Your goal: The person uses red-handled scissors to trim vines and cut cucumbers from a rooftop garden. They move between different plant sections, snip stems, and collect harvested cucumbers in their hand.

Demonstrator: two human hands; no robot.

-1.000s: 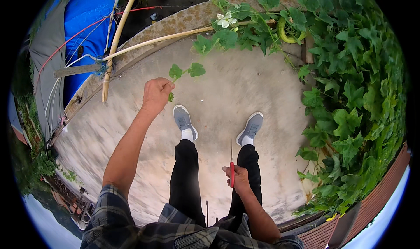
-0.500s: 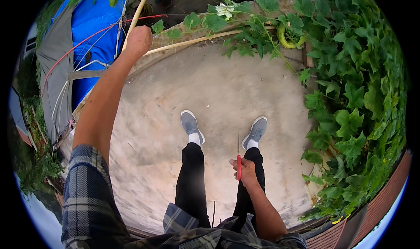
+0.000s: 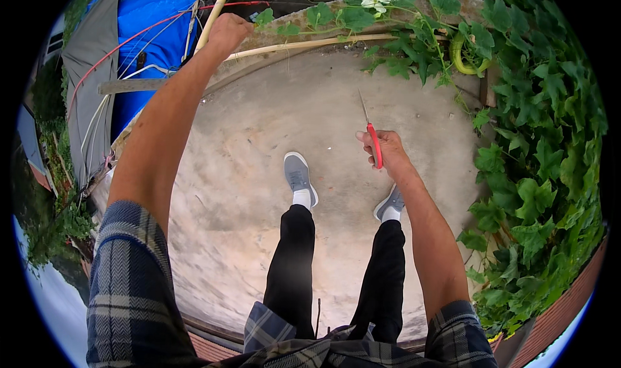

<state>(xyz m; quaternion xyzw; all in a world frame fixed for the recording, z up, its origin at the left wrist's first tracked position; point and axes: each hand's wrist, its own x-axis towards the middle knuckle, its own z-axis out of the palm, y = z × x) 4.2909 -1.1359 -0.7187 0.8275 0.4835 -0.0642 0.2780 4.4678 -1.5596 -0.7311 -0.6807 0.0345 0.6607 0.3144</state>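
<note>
At the upper left, my left hand (image 3: 228, 35) is closed, its fingers turned away so what they hold is hidden. It is right beside a pale pole (image 3: 217, 11), close to the leafy tip of a green vine (image 3: 354, 19). My right hand (image 3: 392, 149) grips red-handled scissors (image 3: 375, 145) over the concrete floor, the thin metal blades pointing up and away from me. The blades look closed and touch nothing. Farther along the vine are a white flower (image 3: 375, 1) and a curved, pale green gourd (image 3: 460, 56).
A low concrete ledge (image 3: 284, 28) curves along the far side, with a long pale stick (image 3: 304, 46) along it. Dense leaves (image 3: 537, 141) fill the right side. Blue tarp (image 3: 145, 19), grey cloth (image 3: 90, 77) and a red cord (image 3: 97, 82) lie at left. My shoes (image 3: 297, 171) stand on the floor.
My right hand has risen with the scissors, away from my leg and toward the ledge. My left hand stays closed by the pole, slightly farther up. The whole view has shifted a little.
</note>
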